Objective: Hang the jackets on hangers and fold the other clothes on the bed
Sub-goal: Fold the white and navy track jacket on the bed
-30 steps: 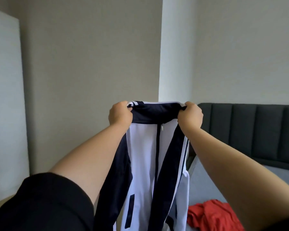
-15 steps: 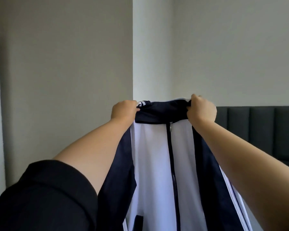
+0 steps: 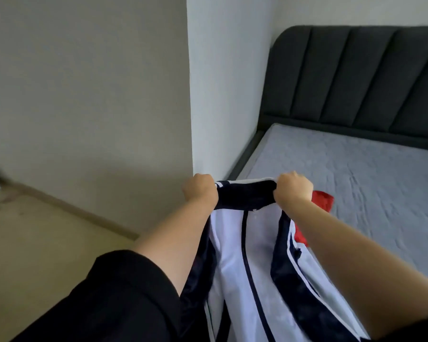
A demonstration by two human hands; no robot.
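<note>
Both clenched on jacket (image 3: 230, 255) collar | left hand (image 3: 200, 188) | right hand (image 3: 294, 187) | red garment (image 3: 323, 199) on bed (image 3: 361, 178)

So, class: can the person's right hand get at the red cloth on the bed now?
Probably not yet: the right hand holds the navy-and-white zip jacket by its collar. The crumpled red cloth lies just beyond it on the grey mattress, so loosing that grip should free the way.

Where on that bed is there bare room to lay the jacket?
The grey mattress is bare from the red garment back to the headboard and out to the right. It is crowded at the near left edge: the red garment lies there, and the jacket hangs from the left hand and right hand.
</note>
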